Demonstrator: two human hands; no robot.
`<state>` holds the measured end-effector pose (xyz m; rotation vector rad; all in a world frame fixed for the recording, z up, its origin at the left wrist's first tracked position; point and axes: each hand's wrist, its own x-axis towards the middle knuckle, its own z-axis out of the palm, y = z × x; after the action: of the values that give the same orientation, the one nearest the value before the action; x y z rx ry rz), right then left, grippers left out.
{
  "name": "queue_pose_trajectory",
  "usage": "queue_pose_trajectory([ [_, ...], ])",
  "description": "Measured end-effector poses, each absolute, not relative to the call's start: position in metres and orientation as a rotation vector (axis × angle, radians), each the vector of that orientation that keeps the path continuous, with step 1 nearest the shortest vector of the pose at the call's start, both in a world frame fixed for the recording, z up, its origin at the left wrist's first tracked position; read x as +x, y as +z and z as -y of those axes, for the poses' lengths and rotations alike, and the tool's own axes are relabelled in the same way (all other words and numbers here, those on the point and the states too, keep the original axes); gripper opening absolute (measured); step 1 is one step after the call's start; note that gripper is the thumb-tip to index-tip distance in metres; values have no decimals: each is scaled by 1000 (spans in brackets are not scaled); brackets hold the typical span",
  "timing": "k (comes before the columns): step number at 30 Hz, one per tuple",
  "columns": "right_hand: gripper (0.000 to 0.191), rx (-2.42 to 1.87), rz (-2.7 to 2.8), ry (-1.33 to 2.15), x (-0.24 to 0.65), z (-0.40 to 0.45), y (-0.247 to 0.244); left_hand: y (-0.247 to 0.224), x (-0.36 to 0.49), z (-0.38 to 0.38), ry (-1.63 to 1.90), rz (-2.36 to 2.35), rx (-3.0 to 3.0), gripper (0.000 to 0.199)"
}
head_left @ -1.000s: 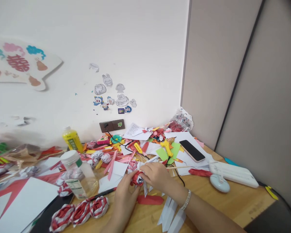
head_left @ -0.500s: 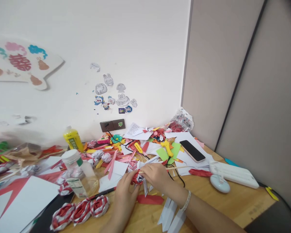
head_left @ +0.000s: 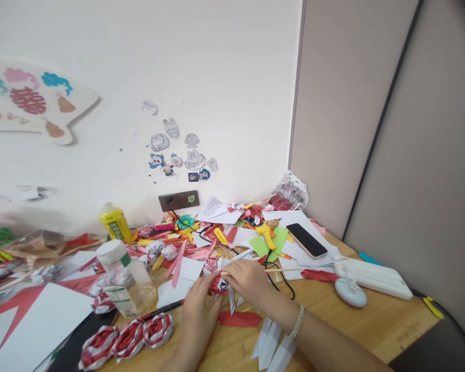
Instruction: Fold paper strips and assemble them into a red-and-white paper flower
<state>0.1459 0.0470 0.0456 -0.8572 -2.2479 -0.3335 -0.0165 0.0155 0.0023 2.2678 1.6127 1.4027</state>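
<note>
In the head view, my left hand (head_left: 197, 312) closes its fingers around a small red and white paper flower (head_left: 217, 285) above the table's front middle. My right hand (head_left: 245, 281) pinches a thin wooden stick (head_left: 284, 269), whose near end meets the flower. Its other end sticks out to the right past my wrist. Fingers hide part of the flower, so I cannot tell whether the stick goes into it. Just below lie a red paper piece (head_left: 240, 319) and several folded white paper strips (head_left: 273, 343). A pink paper flower (head_left: 210, 264) sits behind the hands.
Striped red and white paper twists (head_left: 127, 338) lie at front left, beside a clear plastic jar (head_left: 126, 281). A yellow bottle (head_left: 116, 223) stands behind. Toward the right are a yellow glue gun (head_left: 268, 236), a black phone (head_left: 307, 241), a white mouse (head_left: 351, 293) and a white power strip (head_left: 374, 278).
The whole view has shifted very slightly. Both hands keep the same grip on the flower and the stick, with barely any movement.
</note>
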Motion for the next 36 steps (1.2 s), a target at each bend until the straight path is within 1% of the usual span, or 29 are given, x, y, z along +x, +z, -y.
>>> queue_pose_trajectory([
  [6, 14, -846, 2278, -419, 145, -46, 44, 1, -17, -16, 1382, -1599, 2270, 36],
  [13, 13, -890, 2225, -220, 145, -46, 46, 5, -16, -15, 1367, -1584, 2293, 35],
  [23, 15, -902, 2193, -187, 146, -46, 44, 3, -16, -16, 1377, -1592, 2281, 36],
  [27, 17, -888, 2187, -212, 146, -45, 45, 5, -15, -15, 1391, -1586, 2273, 36],
  [31, 19, -840, 2225, -313, 146, -45, 44, 7, -14, -15, 1397, -1591, 2255, 35],
  [36, 17, -823, 2305, -393, 146, -46, 41, 6, -15, -15, 1375, -1588, 2249, 35],
])
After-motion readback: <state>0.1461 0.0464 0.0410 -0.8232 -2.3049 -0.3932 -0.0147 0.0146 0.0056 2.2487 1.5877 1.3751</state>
